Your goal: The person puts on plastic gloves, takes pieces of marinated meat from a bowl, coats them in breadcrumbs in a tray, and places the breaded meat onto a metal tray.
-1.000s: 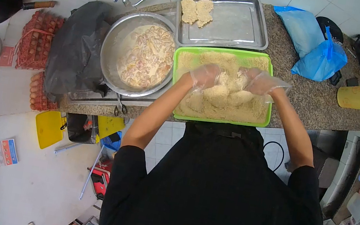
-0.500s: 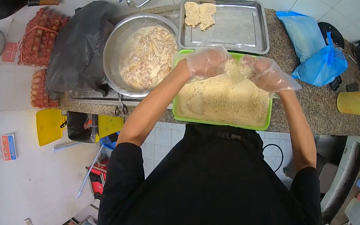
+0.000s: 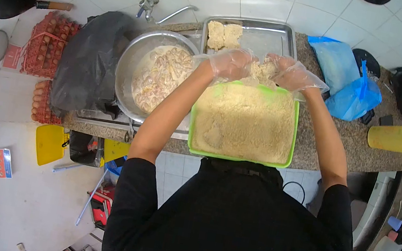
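My left hand (image 3: 232, 65) and my right hand (image 3: 291, 74), both in clear plastic gloves, pinch a crumb-coated piece of meat (image 3: 262, 72) between them. They hold it up over the far rim of a green tray (image 3: 293, 142) filled with breadcrumbs (image 3: 245, 117). Just beyond is a metal tray (image 3: 263, 44), with two breaded pieces (image 3: 224, 35) lying side by side at its left end. Left of the crumbs stands a steel bowl (image 3: 124, 66) of raw meat pieces (image 3: 164, 76) in a pale wet coating. My fingertips are partly hidden behind the coated piece.
A black plastic bag (image 3: 91, 63) and red trays of eggs (image 3: 49, 45) sit left of the bowl, below a wall tap (image 3: 148, 7). Blue bags (image 3: 354, 96) and a yellow roll (image 3: 392, 138) lie on the right counter. Scissors (image 3: 130, 132) rest at the counter's front edge.
Both hands have lifted the coated piece away from the crumbs, toward the metal tray. The camera view has shifted, so the counter appears lower in the picture.
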Tool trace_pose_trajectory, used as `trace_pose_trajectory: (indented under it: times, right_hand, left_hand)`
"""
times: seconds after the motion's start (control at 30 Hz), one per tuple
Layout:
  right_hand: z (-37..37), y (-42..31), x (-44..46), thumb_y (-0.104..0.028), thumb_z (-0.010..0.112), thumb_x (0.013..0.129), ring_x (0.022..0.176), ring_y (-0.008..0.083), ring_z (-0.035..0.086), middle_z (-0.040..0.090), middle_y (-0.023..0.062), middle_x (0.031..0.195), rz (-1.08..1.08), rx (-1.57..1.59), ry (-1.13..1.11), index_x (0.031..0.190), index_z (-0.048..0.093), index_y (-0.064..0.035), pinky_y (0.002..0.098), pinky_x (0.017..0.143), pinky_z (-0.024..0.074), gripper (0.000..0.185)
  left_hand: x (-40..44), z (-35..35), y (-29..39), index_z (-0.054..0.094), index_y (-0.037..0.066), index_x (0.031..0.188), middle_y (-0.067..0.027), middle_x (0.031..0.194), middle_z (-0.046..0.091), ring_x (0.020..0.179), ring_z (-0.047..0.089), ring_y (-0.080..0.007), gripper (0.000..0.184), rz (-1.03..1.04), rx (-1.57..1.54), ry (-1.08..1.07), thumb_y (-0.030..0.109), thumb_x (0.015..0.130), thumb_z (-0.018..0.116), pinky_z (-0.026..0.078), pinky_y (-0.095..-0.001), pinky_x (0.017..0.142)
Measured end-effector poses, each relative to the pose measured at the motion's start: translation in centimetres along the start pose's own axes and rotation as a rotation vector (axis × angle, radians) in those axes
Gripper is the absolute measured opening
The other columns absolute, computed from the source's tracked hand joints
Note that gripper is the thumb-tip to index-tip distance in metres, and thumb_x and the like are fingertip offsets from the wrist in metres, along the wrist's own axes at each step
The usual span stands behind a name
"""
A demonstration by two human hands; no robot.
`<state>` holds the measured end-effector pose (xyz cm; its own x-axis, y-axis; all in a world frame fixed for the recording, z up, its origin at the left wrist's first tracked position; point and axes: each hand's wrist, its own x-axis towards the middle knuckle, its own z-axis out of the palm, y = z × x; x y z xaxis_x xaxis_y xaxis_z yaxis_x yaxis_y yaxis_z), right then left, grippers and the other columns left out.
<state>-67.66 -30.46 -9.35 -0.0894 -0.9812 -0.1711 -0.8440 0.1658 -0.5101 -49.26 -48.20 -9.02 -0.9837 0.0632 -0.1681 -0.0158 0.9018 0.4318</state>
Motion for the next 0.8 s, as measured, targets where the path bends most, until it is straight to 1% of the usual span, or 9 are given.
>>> trace_pose_trajectory:
  times: [0.1,0.23,0.33,0.43,0.53,0.6,0.67,0.73,0.8]
  right_hand:
    - [-0.3,1.6,3.4,-0.029,0.075,0.087,0.109,0.0414,0.068,0.072,0.0229,0.112,0.010,0.000,0.027,0.130,0.062,-0.0068,0.0481,0.094,0.0538,0.050]
    - [-1.4,2.6,7.1,-0.030,0.074,0.090,0.109,0.0411,0.069,0.072,0.0243,0.117,0.085,0.011,0.002,0.136,0.062,-0.0148,0.0471,0.095,0.0545,0.050]
    - [-1.7,5.0,11.5,-0.032,0.073,0.089,0.114,0.0409,0.068,0.070,0.0229,0.125,0.099,0.007,-0.097,0.140,0.059,-0.0160,0.0470,0.098,0.0534,0.055]
    - [-0.3,8.6,16.4,-0.031,0.071,0.088,0.118,0.0410,0.066,0.068,0.0209,0.131,0.142,-0.035,-0.142,0.146,0.052,-0.0176,0.0482,0.099,0.0529,0.062]
    - [3.6,15.1,22.7,-0.030,0.067,0.093,0.122,0.0402,0.065,0.066,0.0218,0.134,0.136,-0.176,-0.116,0.149,0.050,-0.0156,0.0479,0.102,0.0523,0.060]
    - [7.2,20.4,25.5,-0.031,0.064,0.097,0.125,0.0393,0.064,0.065,0.0232,0.136,0.085,-0.293,-0.042,0.150,0.051,-0.0126,0.0457,0.105,0.0520,0.058]
    - [4.8,18.2,25.2,-0.031,0.064,0.097,0.126,0.0392,0.063,0.063,0.0235,0.138,0.141,-0.220,-0.055,0.152,0.051,-0.0123,0.0453,0.106,0.0514,0.059]
    - [2.8,15.9,23.0,-0.028,0.065,0.096,0.127,0.0396,0.062,0.063,0.0229,0.140,0.243,-0.080,-0.006,0.151,0.051,-0.0127,0.0459,0.107,0.0509,0.059]
    - [3.0,16.4,20.9,-0.025,0.066,0.096,0.127,0.0402,0.061,0.063,0.0219,0.140,0.342,0.031,0.162,0.149,0.054,-0.0124,0.0465,0.108,0.0505,0.056]
  left_hand:
    - [1.7,-1.0,-2.8,0.057,0.002,0.143,-0.0273,0.127,0.066,0.121,0.063,-0.0398,0.055,-0.042,-0.020,0.021,0.024,0.093,0.065,0.050,-0.0450,0.106]
    - [4.5,-1.2,-7.5,0.057,0.002,0.144,-0.0266,0.129,0.066,0.121,0.064,-0.0392,0.057,-0.062,-0.043,0.081,0.024,0.093,0.067,0.051,-0.0449,0.106]
    - [7.6,-3.0,-9.9,0.061,0.002,0.139,-0.0250,0.129,0.066,0.122,0.064,-0.0371,0.053,-0.239,-0.152,-0.162,0.025,0.092,0.069,0.050,-0.0473,0.106]
    - [13.5,2.6,-19.4,0.065,0.000,0.131,-0.0225,0.115,0.071,0.111,0.069,-0.0367,0.046,-0.123,0.039,-0.123,0.024,0.091,0.070,0.055,-0.0473,0.095]
    - [15.4,3.1,-20.9,0.063,0.011,0.140,-0.0165,0.137,0.066,0.117,0.068,-0.0360,0.050,-0.349,0.071,-0.104,0.015,0.091,0.069,0.057,-0.0456,0.097]
    - [18.6,8.0,-25.9,0.063,0.009,0.141,-0.0155,0.138,0.066,0.121,0.066,-0.0341,0.047,-0.230,0.561,-0.146,0.015,0.094,0.064,0.057,-0.0446,0.097]
    - [18.8,8.7,-26.2,0.062,0.008,0.141,-0.0153,0.139,0.065,0.126,0.064,-0.0335,0.044,-0.228,0.604,-0.044,0.016,0.098,0.060,0.056,-0.0440,0.099]
    - [15.1,3.2,-19.1,0.062,0.006,0.141,-0.0157,0.141,0.064,0.130,0.060,-0.0342,0.042,-0.363,0.198,0.198,0.018,0.100,0.056,0.053,-0.0438,0.104]
    - [12.1,3.5,-16.7,0.063,0.002,0.138,-0.0237,0.136,0.064,0.130,0.058,-0.0415,0.043,-0.279,0.015,0.598,0.025,0.105,0.051,0.043,-0.0507,0.113]
